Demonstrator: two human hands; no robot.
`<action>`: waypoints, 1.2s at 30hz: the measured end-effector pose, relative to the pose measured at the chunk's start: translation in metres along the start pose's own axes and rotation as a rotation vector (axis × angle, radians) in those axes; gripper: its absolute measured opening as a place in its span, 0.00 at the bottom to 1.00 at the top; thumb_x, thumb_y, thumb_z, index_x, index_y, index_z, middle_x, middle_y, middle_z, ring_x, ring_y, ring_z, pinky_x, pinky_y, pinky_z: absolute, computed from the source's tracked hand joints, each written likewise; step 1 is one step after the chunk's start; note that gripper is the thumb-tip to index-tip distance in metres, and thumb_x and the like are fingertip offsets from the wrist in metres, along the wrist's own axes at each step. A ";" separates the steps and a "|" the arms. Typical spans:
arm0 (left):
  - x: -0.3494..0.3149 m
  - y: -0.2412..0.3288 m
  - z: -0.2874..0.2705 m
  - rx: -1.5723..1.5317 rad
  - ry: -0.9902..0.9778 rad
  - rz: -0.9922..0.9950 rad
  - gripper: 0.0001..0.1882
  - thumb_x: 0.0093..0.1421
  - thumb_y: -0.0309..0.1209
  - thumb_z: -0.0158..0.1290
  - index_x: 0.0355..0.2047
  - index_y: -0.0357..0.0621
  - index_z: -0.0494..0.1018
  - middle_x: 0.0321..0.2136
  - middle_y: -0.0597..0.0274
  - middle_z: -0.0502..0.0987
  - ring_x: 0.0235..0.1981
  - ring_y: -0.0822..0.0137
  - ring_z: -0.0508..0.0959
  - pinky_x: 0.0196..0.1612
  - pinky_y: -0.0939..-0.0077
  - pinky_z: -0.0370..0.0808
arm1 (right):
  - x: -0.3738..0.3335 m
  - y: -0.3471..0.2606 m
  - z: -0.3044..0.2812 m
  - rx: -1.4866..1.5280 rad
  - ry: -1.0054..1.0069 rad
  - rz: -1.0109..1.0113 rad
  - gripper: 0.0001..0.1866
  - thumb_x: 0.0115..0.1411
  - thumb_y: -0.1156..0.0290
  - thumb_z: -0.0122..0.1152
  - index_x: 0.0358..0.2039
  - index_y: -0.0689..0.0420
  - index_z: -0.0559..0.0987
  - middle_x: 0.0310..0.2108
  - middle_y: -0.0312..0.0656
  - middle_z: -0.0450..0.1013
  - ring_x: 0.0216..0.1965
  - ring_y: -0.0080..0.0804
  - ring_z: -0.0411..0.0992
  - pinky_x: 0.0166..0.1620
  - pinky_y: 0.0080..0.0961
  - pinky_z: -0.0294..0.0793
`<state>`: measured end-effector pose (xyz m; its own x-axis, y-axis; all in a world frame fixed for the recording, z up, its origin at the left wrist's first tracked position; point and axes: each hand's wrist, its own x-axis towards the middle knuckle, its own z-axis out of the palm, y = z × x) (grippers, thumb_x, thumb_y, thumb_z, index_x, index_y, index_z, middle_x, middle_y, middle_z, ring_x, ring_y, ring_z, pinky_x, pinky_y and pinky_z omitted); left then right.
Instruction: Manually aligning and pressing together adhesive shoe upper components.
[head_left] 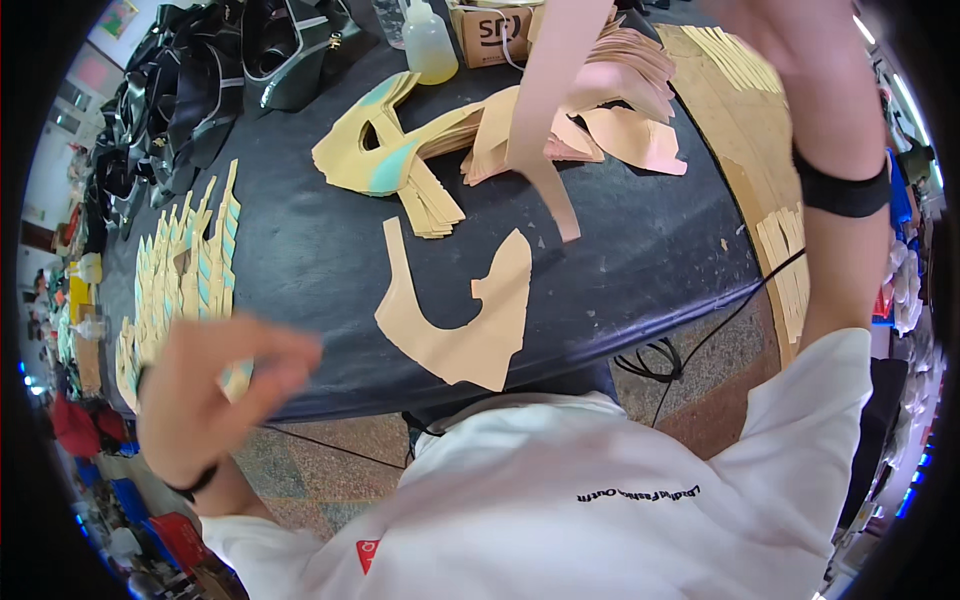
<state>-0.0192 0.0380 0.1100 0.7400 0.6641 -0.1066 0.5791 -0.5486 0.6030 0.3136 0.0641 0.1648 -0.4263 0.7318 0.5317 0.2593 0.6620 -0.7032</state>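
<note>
My left hand (225,390) is raised over the left part of the black-covered table, blurred by motion, with its fingertips near each other; whether they hold anything is unclear. It is nearest to rows of narrow yellow strips with teal marks (190,250). At the upper right, my right hand (780,35) is smeared and partly cut off, its fingers hidden. Left of it, a long curved beige piece (550,110) runs up past the top edge; what holds it I cannot make out. Flat before me lies a single U-shaped beige shoe-upper piece (470,345).
Stacked yellow pieces with teal patches (390,165) and fanned pinkish-beige pieces (625,75) lie farther back. Behind them stand a squeeze bottle (430,45) and a cardboard box (490,35). Black shoe parts (200,90) heap at the left. Cardboard (735,130) borders the right, near a cable (650,360).
</note>
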 end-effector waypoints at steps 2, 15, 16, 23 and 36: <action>0.047 -0.002 -0.013 -0.165 0.136 0.194 0.17 0.49 0.27 0.61 0.41 0.38 0.77 0.37 0.56 0.79 0.38 0.67 0.79 0.41 0.74 0.75 | -0.004 -0.009 0.015 -0.029 0.076 0.176 0.12 0.58 0.69 0.60 0.35 0.66 0.77 0.28 0.42 0.77 0.25 0.22 0.76 0.30 0.15 0.76; 0.101 -0.005 0.095 -0.905 -0.188 -0.127 0.11 0.68 0.30 0.39 0.32 0.36 0.67 0.12 0.74 0.56 0.11 0.80 0.56 0.19 0.81 0.58 | -0.025 0.022 -0.029 0.104 0.845 -0.185 0.05 0.64 0.71 0.52 0.33 0.59 0.73 0.24 0.36 0.72 0.20 0.20 0.70 0.22 0.11 0.72; 0.094 -0.005 0.094 -0.904 -0.188 -0.129 0.11 0.68 0.30 0.39 0.32 0.36 0.67 0.12 0.74 0.56 0.11 0.80 0.56 0.19 0.81 0.58 | -0.032 0.018 -0.032 0.205 0.772 -0.136 0.05 0.64 0.71 0.52 0.33 0.59 0.73 0.24 0.36 0.72 0.20 0.19 0.70 0.22 0.11 0.73; 0.050 -0.031 0.109 -1.989 0.067 -0.122 0.16 0.66 0.37 0.38 0.39 0.36 0.68 0.21 0.71 0.58 0.21 0.78 0.57 0.28 0.81 0.59 | -0.100 0.072 0.044 -0.382 0.062 0.569 0.07 0.55 0.70 0.57 0.30 0.60 0.73 0.19 0.41 0.70 0.22 0.27 0.72 0.24 0.21 0.68; 0.088 -0.057 0.115 -0.850 -0.455 -0.439 0.09 0.64 0.29 0.48 0.32 0.35 0.72 0.30 0.62 0.79 0.21 0.83 0.72 0.22 0.91 0.67 | -0.147 0.083 0.111 -0.682 0.037 0.309 0.11 0.52 0.67 0.62 0.33 0.58 0.74 0.31 0.44 0.68 0.35 0.42 0.71 0.36 0.34 0.73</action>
<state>0.0526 0.0692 -0.0246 0.6840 0.3683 -0.6297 0.5278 0.3460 0.7757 0.3019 -0.0062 -0.0245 -0.2206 0.8976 0.3817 0.8472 0.3703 -0.3810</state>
